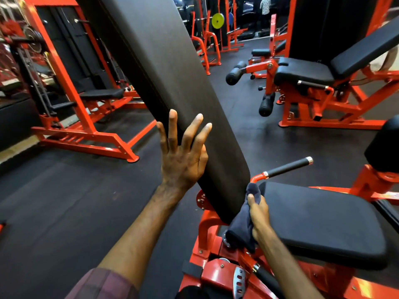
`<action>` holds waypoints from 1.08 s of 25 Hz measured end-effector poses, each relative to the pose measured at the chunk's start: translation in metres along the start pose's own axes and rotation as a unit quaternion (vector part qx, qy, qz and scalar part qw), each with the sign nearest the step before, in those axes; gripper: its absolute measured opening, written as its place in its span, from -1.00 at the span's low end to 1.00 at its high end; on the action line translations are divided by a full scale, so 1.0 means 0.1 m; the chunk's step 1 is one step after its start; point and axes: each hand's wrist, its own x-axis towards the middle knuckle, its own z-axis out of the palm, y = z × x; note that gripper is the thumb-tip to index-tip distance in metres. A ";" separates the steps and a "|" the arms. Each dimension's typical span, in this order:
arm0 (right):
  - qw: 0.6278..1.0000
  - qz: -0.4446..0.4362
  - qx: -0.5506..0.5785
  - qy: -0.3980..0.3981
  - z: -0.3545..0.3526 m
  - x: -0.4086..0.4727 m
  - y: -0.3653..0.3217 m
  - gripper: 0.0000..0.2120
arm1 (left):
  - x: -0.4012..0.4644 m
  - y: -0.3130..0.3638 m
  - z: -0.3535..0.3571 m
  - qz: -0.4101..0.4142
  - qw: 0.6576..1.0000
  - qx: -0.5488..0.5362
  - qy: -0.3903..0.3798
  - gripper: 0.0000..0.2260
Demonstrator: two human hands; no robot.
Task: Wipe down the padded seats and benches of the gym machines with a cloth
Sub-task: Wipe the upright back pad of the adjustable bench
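A long black padded backrest (164, 67) slants up from the red machine in front of me. My left hand (183, 156) rests against its left edge, fingers straight and spread. Below it lies the black padded seat (319, 221) of the same machine. My right hand (260, 214) grips a dark blue cloth (243, 229) bunched in the gap where the backrest's lower end meets the seat's left edge.
A black-gripped handle (287, 167) on a red arm juts out behind the seat. Another red machine with black seat pads (304, 72) stands at the right rear. A red frame with a bench (101, 93) is at the left. The floor (64, 201) is dark rubber.
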 end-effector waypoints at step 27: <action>0.833 -0.086 -0.366 -0.406 0.92 -2.78 -3.51 -0.78 | 1.23 -1.53 -3.34 -0.236 0.798 -0.037 -0.553 -0.46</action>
